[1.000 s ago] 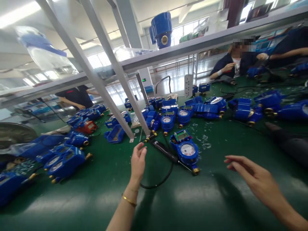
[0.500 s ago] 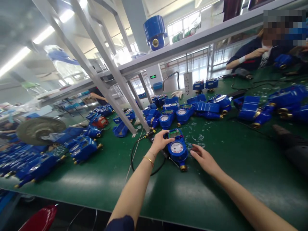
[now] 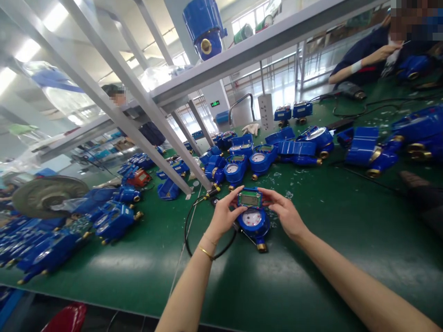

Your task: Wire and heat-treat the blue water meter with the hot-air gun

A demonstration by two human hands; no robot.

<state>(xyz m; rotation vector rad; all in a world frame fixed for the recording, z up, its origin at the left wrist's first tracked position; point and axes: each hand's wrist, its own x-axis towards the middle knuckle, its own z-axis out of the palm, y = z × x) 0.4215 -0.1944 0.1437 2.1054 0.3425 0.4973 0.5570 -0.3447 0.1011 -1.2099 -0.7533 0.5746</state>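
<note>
Both hands had closed in within the last second, left hand (image 3: 223,216) at nine o'clock and right hand (image 3: 284,213) at three o'clock now pinching the blue water meter (image 3: 252,216) on the green table (image 3: 311,258), so handling had begun.

A factory assembly hall: a long green workbench (image 3: 311,276) strewn with blue water meters (image 3: 242,166), co-workers (image 3: 367,55) seated alongside.

water meter (image 3: 254,216) on table (image 3: 311,276), between hands
</note>
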